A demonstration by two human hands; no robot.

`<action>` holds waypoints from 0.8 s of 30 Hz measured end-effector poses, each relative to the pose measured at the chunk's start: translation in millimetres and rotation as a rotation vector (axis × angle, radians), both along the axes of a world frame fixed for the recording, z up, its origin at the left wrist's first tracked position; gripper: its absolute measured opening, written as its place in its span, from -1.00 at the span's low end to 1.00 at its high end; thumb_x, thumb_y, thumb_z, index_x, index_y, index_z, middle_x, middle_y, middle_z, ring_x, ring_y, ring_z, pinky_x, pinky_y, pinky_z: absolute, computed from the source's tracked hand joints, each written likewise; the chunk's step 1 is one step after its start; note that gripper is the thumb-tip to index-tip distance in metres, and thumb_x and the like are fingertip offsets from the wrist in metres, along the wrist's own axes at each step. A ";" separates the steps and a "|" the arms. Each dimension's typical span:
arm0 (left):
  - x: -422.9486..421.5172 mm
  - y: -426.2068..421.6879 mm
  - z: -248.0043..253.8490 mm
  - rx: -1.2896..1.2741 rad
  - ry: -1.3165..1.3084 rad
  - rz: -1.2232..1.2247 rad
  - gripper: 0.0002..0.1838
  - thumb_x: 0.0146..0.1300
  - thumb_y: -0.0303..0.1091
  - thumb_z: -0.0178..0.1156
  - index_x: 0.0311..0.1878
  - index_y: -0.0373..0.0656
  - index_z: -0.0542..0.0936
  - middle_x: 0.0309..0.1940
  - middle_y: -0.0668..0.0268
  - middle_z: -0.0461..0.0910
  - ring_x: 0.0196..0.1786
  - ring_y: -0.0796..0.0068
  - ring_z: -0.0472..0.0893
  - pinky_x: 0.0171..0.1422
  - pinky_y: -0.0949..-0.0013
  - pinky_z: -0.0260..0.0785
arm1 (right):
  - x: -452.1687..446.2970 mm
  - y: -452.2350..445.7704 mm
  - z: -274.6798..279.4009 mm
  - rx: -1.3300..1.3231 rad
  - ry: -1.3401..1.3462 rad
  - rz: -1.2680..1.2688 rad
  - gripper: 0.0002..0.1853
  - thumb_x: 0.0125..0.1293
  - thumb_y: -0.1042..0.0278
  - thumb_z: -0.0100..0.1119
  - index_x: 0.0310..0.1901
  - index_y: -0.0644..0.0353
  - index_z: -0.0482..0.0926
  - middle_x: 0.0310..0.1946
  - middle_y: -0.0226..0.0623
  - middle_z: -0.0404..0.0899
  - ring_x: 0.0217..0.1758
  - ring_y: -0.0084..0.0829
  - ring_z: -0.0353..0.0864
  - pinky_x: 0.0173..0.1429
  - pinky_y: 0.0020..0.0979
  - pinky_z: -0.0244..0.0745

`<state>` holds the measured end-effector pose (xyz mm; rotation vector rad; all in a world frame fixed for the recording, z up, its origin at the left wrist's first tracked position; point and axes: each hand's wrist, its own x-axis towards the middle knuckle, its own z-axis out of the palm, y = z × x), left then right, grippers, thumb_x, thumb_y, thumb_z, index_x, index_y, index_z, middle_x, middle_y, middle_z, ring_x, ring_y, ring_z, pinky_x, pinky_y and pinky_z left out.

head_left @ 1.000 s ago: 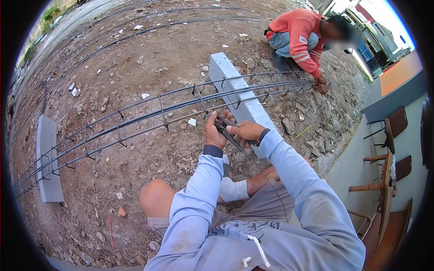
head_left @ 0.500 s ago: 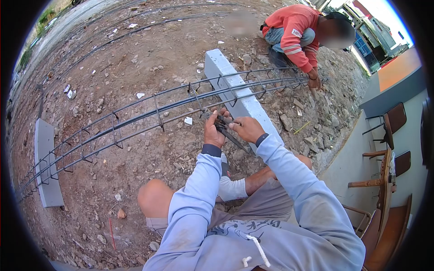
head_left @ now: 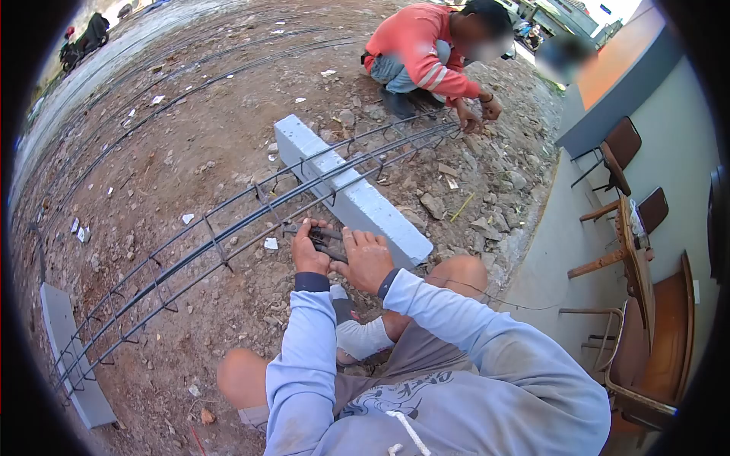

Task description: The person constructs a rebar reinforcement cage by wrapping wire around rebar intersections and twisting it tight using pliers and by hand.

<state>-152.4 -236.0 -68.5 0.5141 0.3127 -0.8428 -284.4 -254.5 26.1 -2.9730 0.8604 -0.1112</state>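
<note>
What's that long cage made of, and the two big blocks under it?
The cage looks like steel: thin, dull grey rods with bent hoops. The near block and far block look like pale, flat-sided concrete; specks show on the near one, but I can't be sure.

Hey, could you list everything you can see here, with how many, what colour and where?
Long steel rebar cage: one, dark grey, diagonal across the blocks
Long rectangular blocks: two, pale grey, centre and lower left
Dark metal hand tool: one, between the hands
Thin steel rods: several, dark, ground upper left
Small flat scraps: several, white, scattered
Chairs with metal legs: at least two, brown, right
Thick-legged wooden furniture: brown, right, exact count unclear
Motorcycle: one, dark, upper left
Crouching co-worker: one, red jacket, top
Left hand, right hand: pale blue sleeves, centre
</note>
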 end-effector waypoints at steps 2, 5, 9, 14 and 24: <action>5.5 -5.4 -6.3 0.088 -0.055 -0.035 -0.92 0.32 -0.37 0.07 -0.27 -0.14 0.44 -0.45 0.31 0.52 -0.35 0.37 0.57 -0.20 0.17 0.49 | -12.1 8.7 -7.6 -0.135 0.013 -0.037 -0.31 0.13 0.17 0.14 0.26 0.37 0.26 -0.01 -0.07 0.47 0.06 -0.15 0.46 0.16 -0.03 0.29; 11.1 -7.3 -9.9 0.189 -0.064 -0.081 -0.89 0.31 -0.32 0.09 -0.29 -0.13 0.43 -0.48 0.31 0.50 -0.39 0.40 0.55 -0.24 0.18 0.47 | -12.2 8.7 -17.1 -0.103 0.007 -0.153 -0.40 0.11 0.28 0.11 0.19 0.39 0.31 -0.06 -0.05 0.49 0.05 -0.14 0.49 0.14 -0.04 0.33; 17.4 -3.9 -16.2 0.284 -0.154 -0.168 -0.78 0.32 -0.17 0.11 -0.30 -0.11 0.43 -0.47 0.31 0.51 -0.41 0.43 0.53 -0.26 0.19 0.43 | -6.9 -1.5 -36.8 0.189 0.003 -0.186 -0.56 0.04 0.36 0.10 -0.03 0.39 0.40 -0.19 0.07 0.50 -0.11 -0.01 0.58 -0.03 -0.09 0.46; -4.4 10.6 -0.4 0.074 -0.109 -0.190 -0.54 0.28 0.17 0.08 -0.22 -0.11 0.47 -0.37 0.33 0.57 -0.32 0.43 0.56 -0.16 0.18 0.42 | -2.4 -14.1 -14.7 0.427 0.017 -0.185 -0.69 0.09 0.33 0.06 -0.21 0.43 0.45 -0.32 0.13 0.60 -0.22 0.03 0.65 -0.10 -0.08 0.53; -12.0 17.7 22.4 -0.260 0.012 -0.143 -0.61 0.35 -0.10 0.02 0.11 -0.13 0.45 -0.23 0.31 0.56 -0.22 0.40 0.58 -0.05 0.14 0.48 | 7.3 -30.6 -7.7 1.891 0.055 -0.413 -0.60 0.38 0.09 -0.03 -0.20 0.38 0.46 -0.51 -0.15 0.54 -0.64 -0.33 0.57 -0.64 -0.31 0.48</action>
